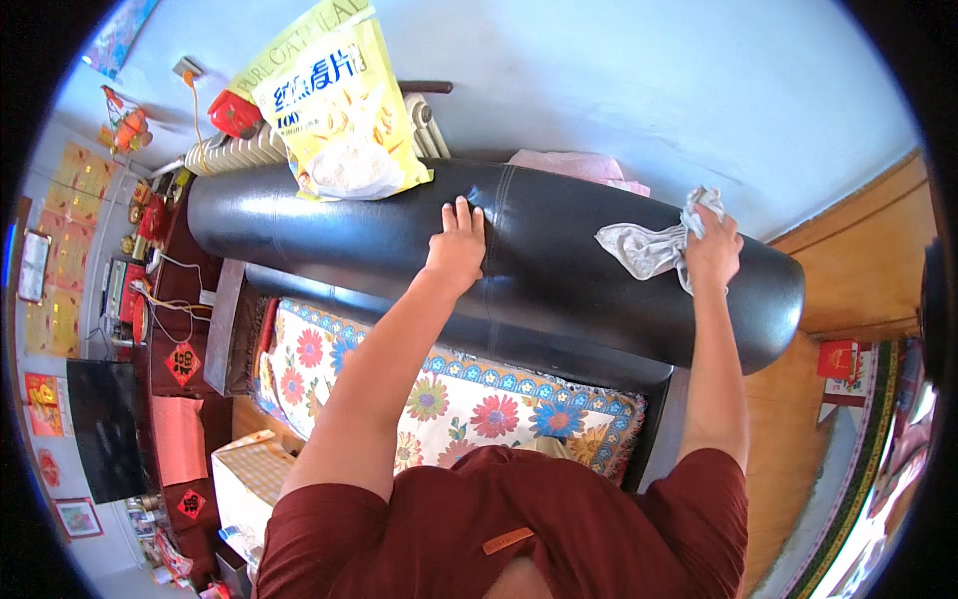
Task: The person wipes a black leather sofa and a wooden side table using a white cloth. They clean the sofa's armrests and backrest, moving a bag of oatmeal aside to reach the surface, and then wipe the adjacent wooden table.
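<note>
A grey-white cloth [647, 247] is bunched in my right hand [712, 251], and its loose end spreads to the left over the right part of a black leather sofa backrest [576, 254]. My left hand [458, 243] rests with spread fingers on the same backrest, just left of its middle seam, and holds nothing. Left of that hand, a yellow and white oatmeal bag [348, 120] stands upright on the top of the backrest. A pink cloth [580, 168] lies between the backrest and the wall.
A flower-patterned cover [494, 412] lies on the seat below my arms. Behind the oatmeal bag is a white radiator [247, 150] with a red object [235, 114]. A white box [243, 479] stands at lower left, near a dark red cabinet [176, 314]. Wooden panelling [861, 247] is at the right.
</note>
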### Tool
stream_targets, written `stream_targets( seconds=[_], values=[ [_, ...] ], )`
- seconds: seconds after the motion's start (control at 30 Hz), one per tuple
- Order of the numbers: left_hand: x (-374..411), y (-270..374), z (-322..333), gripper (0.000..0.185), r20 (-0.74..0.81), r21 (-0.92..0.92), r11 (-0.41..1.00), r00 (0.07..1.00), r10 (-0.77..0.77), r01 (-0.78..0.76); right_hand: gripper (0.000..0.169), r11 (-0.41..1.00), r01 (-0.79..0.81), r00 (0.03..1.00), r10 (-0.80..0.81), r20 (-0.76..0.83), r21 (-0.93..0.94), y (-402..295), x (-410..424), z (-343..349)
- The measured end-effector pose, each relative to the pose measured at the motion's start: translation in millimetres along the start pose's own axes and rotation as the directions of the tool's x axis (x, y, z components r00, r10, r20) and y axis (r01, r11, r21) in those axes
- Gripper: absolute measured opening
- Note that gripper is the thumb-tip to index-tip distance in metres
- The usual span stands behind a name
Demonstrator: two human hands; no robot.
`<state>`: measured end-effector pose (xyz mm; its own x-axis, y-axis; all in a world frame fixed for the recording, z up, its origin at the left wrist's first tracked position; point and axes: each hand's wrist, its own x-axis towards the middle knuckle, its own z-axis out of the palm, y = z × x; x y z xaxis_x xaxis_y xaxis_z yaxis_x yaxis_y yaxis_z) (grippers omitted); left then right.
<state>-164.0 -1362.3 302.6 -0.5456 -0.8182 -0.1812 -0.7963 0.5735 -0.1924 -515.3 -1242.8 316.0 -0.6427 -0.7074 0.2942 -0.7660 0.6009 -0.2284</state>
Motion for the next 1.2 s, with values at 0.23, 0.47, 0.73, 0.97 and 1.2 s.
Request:
stream_targets(
  seconds=[0.23, 0.47, 0.73, 0.97, 1.2],
  values=[
    [5.5, 7.5, 2.4, 0.107, 0.028, 0.083, 0.996, 0.999, 0.026, -0.029, 0.023, 0.908, 0.375, 0.887, -0.41, 0.212, 0.187, -193.6, -12.7, 55.6],
    [16.7, -1.5, 14.3, 0.092, -0.033, 0.108, 0.993, 0.998, 0.049, -0.045, 0.022, 0.659, 0.663, 0.716, -0.697, -0.043, 0.354, -235.5, -44.9, 44.7],
    [2.7, 2.7, 0.3, 0.105, -0.01, 0.047, 0.998, 0.999, 0.045, -0.045, 0.05, 0.998, 0.064, 0.981, -0.058, -0.188, 0.027, 87.2, -42.7, 7.5],
    [8.2, 12.8, -4.9, 0.106, 0.044, 0.097, 0.994, 0.998, 0.045, -0.05, 0.043, 0.895, -0.442, 0.855, 0.442, -0.271, 0.063, 99.7, -81.1, -1.6],
    [5.7, 7.8, 1.7, 0.107, -0.05, 0.069, 0.995, 0.996, 0.075, -0.071, 0.033, 0.865, 0.424, 0.903, -0.378, -0.206, 0.268, -99.6, -125.6, 35.5]
  ],
)
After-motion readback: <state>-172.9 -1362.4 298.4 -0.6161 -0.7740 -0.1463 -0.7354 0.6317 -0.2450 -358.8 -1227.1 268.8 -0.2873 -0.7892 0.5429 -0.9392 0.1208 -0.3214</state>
